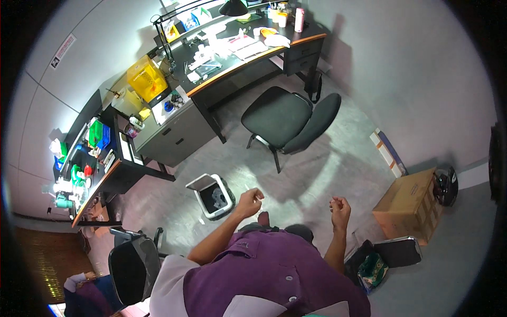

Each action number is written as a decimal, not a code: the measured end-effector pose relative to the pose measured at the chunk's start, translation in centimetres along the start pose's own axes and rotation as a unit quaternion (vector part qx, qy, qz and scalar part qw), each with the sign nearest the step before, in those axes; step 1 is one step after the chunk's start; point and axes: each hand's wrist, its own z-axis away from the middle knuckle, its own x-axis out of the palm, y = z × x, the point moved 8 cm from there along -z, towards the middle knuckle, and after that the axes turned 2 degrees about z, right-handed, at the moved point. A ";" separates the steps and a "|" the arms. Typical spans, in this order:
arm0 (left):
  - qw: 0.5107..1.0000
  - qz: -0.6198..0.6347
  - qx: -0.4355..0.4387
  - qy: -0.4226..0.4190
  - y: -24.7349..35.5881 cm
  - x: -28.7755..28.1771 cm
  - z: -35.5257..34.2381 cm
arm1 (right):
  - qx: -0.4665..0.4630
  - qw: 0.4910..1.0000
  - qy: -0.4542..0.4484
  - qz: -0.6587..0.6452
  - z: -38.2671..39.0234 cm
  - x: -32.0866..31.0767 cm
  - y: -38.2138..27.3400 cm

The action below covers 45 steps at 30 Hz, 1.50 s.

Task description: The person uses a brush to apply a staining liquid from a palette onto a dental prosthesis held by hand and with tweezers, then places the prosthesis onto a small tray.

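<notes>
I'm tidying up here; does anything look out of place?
Yes: what looks like a small white scrap lies on the floor beside the open bin, odd since litter would normally go inside.

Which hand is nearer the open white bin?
Left: the left hand is just right of the white bin; the right hand is farther right, toward the cardboard box.
</notes>
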 end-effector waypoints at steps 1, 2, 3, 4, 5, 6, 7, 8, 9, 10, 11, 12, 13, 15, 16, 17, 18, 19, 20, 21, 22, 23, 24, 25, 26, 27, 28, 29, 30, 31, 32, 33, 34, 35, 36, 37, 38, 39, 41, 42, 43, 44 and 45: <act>0.998 -0.015 0.050 -0.018 0.8 -1.2 -3.1 | -0.021 0.999 0.006 0.033 -1.9 0.6 -1.0; 0.996 -0.025 0.068 -0.048 1.7 -2.1 -5.8 | -0.035 0.997 0.013 0.069 -3.6 0.5 -1.1; 0.993 -0.033 0.088 -0.075 3.2 -3.1 -8.6 | -0.050 0.993 0.020 0.106 -5.3 0.4 -1.6; 0.990 -0.046 0.106 -0.083 4.3 -4.4 -10.8 | -0.047 0.992 0.029 0.116 -6.8 0.6 -2.8; 0.986 -0.083 0.120 -0.084 4.9 -5.5 -13.0 | -0.052 0.988 0.042 0.137 -8.7 0.5 -4.0; 0.984 -0.105 0.125 -0.073 5.2 -6.8 -14.9 | -0.057 0.985 0.052 0.156 -10.6 0.6 -5.0; 0.982 -0.126 0.128 -0.062 5.3 -7.7 -16.8 | -0.063 0.981 0.061 0.174 -12.8 0.7 -6.1; 0.986 -0.105 0.121 -0.045 5.2 -8.4 -18.5 | -0.078 0.978 0.062 0.182 -15.1 1.1 -7.4; 0.990 -0.088 0.110 -0.030 4.8 -9.2 -19.7 | -0.089 0.977 0.060 0.187 -17.5 2.1 -8.7; 0.993 -0.070 0.099 -0.014 4.3 -10.0 -20.6 | -0.101 0.975 0.058 0.192 -19.9 3.5 -9.9; 0.995 -0.064 0.079 -0.011 3.2 -10.4 -21.3 | -0.110 0.977 0.052 0.172 -22.2 5.5 -10.7; 0.996 -0.059 0.063 -0.004 2.2 -10.9 -22.0 | -0.122 0.980 0.048 0.151 -24.6 7.9 -11.9; 0.997 -0.054 0.046 0.002 1.1 -11.6 -22.3 | -0.133 0.982 0.043 0.130 -27.0 10.4 -13.1; 0.998 -0.052 0.016 -0.006 -0.3 -13.7 -22.7 | -0.146 0.987 0.004 0.070 -29.7 17.5 -17.7; 0.999 -0.023 -0.024 -0.002 -1.0 -15.2 -23.2 | -0.190 0.978 -0.028 0.087 -31.1 21.2 -20.1; 0.998 0.009 -0.069 0.001 -2.1 -16.6 -23.3 | -0.231 0.965 -0.063 0.106 -32.0 25.0 -22.1; 0.995 0.003 -0.099 0.019 -3.4 -18.2 -23.4 | -0.247 0.956 -0.094 0.125 -32.4 28.7 -24.6; 0.990 -0.003 -0.134 0.034 -5.2 -19.8 -23.5 | -0.259 0.946 -0.129 0.145 -32.6 32.4 -27.0; 0.986 -0.011 -0.161 0.049 -6.5 -21.4 -23.8 | -0.259 0.941 -0.163 0.143 -33.0 35.6 -29.2; 0.980 -0.006 -0.192 0.058 -7.5 -23.0 -24.3 | -0.261 0.935 -0.193 0.140 -33.4 38.4 -31.3; 0.973 -0.002 -0.220 0.066 -8.2 -24.7 -25.0 | -0.311 0.915 -0.197 0.167 -33.7 40.9 -33.7; 0.966 0.001 -0.249 0.076 -9.2 -26.4 -25.7 | -0.329 0.908 -0.203 0.164 -34.4 43.1 -35.8; 0.966 -0.003 -0.245 0.084 -10.1 -27.6 -26.5 | -0.342 0.901 -0.211 0.165 -34.7 45.2 -37.3; 0.966 -0.010 -0.248 0.079 -11.3 -28.7 -27.5 | -0.354 0.894 -0.219 0.167 -35.2 47.2 -38.2; 0.966 -0.016 -0.244 0.080 -11.8 -30.5 -29.4 | -0.355 0.894 -0.217 0.165 -36.2 49.2 -39.6; 0.967 -0.021 -0.241 0.082 -12.4 -32.1 -31.0 | -0.340 0.902 -0.212 0.159 -37.2 50.6 -39.9; 0.966 -0.007 -0.243 0.092 -13.6 -33.3 -32.2 | -0.325 0.910 -0.206 0.153 -38.3 51.8 -39.3; 0.963 -0.002 -0.248 0.106 -15.0 -34.5 -33.2 | -0.310 0.916 -0.205 0.151 -39.1 52.9 -38.5; 0.959 0.003 -0.254 0.123 -16.7 -35.8 -34.4 | -0.302 0.920 -0.199 0.148 -40.3 53.9 -37.5; 0.953 0.011 -0.267 0.143 -18.5 -36.8 -35.0 | -0.283 0.924 -0.194 0.168 -40.5 54.8 -37.0; 0.946 0.015 -0.300 0.123 -20.3 -36.6 -35.6 | -0.285 0.921 -0.194 0.179 -40.7 55.4 -36.5; 0.938 0.018 -0.331 0.103 -21.9 -36.8 -36.3 | -0.279 0.920 -0.199 0.189 -40.7 55.9 -35.8; 0.929 0.020 -0.361 0.079 -23.5 -36.8 -36.7 | -0.254 0.920 -0.209 0.212 -40.7 56.4 -34.7; 0.919 0.024 -0.390 0.058 -25.3 -36.5 -36.7 | -0.252 0.909 -0.233 0.235 -40.6 57.3 -33.6; 0.916 0.027 -0.401 0.021 -28.3 -34.9 -36.4 | -0.239 0.893 -0.266 0.273 -40.0 58.3 -33.1; 0.905 0.027 -0.419 -0.063 -28.3 -33.8 -36.9 | -0.234 0.872 -0.293 0.314 -40.0 58.7 -32.3; 0.914 0.019 -0.400 -0.063 -30.1 -32.3 -36.9 | -0.223 0.827 -0.330 0.396 -40.0 59.5 -31.5; 0.924 0.013 -0.376 -0.071 -29.1 -31.6 -37.4 | -0.161 0.814 -0.355 0.430 -40.5 59.3 -29.9; 0.879 0.075 -0.409 -0.233 -28.6 -28.8 -37.9 | -0.137 0.780 -0.379 0.479 -41.7 60.1 -28.5; 0.883 0.071 -0.414 -0.211 -30.7 -26.6 -38.1 | -0.110 0.779 -0.387 0.481 -42.5 60.6 -28.1; 0.886 0.067 -0.415 -0.194 -33.1 -24.1 -38.4 | -0.079 0.779 -0.391 0.483 -43.4 60.8 -27.4; 0.869 0.079 -0.433 -0.224 -32.5 -24.1 -38.6 | -0.049 0.765 -0.404 0.498 -44.7 61.2 -26.0; 0.869 0.082 -0.441 -0.209 -33.2 -23.3 -39.6 | 0.012 0.764 -0.408 0.500 -46.6 61.4 -24.2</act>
